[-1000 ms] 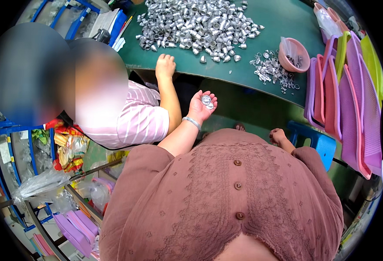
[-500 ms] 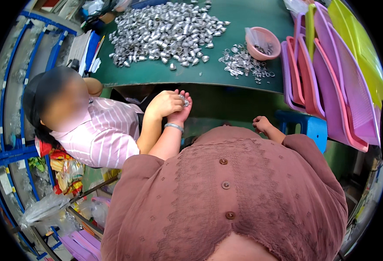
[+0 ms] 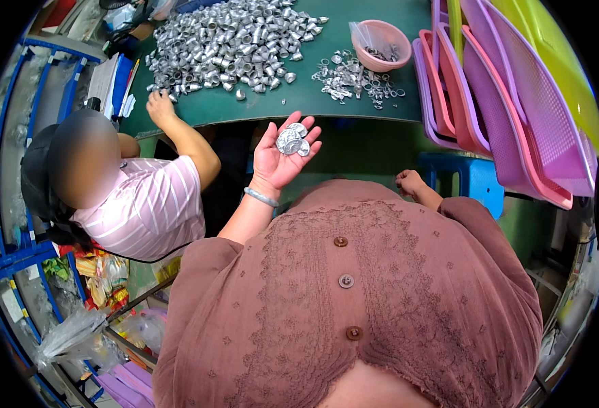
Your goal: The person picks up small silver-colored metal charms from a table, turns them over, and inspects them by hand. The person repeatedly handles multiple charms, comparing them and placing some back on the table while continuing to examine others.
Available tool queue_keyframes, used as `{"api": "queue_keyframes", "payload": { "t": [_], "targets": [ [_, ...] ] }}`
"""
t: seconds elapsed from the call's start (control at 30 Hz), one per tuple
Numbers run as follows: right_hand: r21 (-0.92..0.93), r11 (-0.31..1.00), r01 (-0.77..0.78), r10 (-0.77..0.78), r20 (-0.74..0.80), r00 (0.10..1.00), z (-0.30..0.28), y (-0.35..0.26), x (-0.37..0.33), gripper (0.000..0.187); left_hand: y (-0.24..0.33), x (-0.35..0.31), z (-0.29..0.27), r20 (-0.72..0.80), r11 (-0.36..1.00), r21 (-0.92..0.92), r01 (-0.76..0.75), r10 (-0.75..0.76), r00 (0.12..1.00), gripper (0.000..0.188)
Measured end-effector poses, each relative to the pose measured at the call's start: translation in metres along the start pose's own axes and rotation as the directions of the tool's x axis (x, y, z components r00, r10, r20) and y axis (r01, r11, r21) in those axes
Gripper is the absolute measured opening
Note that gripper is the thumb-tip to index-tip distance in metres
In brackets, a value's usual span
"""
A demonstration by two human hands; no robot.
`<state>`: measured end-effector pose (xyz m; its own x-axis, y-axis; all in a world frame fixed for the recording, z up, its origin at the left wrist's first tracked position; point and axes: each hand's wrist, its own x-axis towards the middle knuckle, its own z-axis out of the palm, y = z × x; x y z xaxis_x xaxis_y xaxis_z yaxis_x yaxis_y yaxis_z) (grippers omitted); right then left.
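My left hand (image 3: 286, 162) is held palm up in front of the table, fingers spread. On its palm and fingers lie a few round silver metal pieces (image 3: 290, 141) with patterned faces. A pale bangle (image 3: 261, 197) circles that wrist. My right hand (image 3: 409, 182) hangs low beside the blue stool, fingers loosely curled, and nothing shows in it. At the table edge to the left, the co-worker's hand (image 3: 160, 109) touches the edge of a large heap of silver metal caps (image 3: 228, 44).
The green table (image 3: 245, 112) also carries a pink bowl (image 3: 383, 64) with a plastic bag and small metal parts (image 3: 347, 78) in front of it. Pink, purple and yellow-green baskets (image 3: 503, 102) stand on the right above a blue stool (image 3: 469, 180). Blue shelving (image 3: 14, 262) lines the left.
The co-worker's hand has left my left palm and moved to the heap's left edge. My left hand has opened out, showing the silver pieces. The view has shifted slightly.
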<state>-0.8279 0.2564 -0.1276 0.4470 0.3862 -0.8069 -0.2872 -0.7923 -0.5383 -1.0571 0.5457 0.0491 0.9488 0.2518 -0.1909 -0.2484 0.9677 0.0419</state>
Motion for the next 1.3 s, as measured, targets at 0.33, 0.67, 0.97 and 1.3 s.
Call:
{"api": "queue_keyframes", "payload": {
  "t": [0.33, 0.67, 0.97, 1.3],
  "targets": [
    [0.293, 0.844, 0.449, -0.446, -0.080, 0.891, 0.051, -0.114, -0.135, 0.027, -0.037, -0.014, 0.080, 0.109, 0.968, 0.022, 0.250, -0.251, 0.962, 0.052],
    [-0.186, 0.441, 0.878, -0.853, -0.391, 0.346, 0.079, -0.147, -0.293, 0.042, -0.080, -0.027, 0.082, 0.082, 0.912, 0.011, 0.409, -0.409, 0.909, 0.040],
    [-0.488, 0.346, 0.801, -0.907, -0.393, 0.152, 0.062, -0.116, -0.312, 0.046, -0.135, -0.030, 0.105, 0.030, 0.850, 0.074, 0.522, -0.525, 0.851, 0.038],
    [-0.674, 0.245, 0.697, -0.926, -0.376, -0.038, -0.048, -0.048, -0.339, 0.030, -0.266, 0.001, 0.121, 0.016, 0.749, 0.194, 0.634, -0.648, 0.761, 0.035]
  ]
}}
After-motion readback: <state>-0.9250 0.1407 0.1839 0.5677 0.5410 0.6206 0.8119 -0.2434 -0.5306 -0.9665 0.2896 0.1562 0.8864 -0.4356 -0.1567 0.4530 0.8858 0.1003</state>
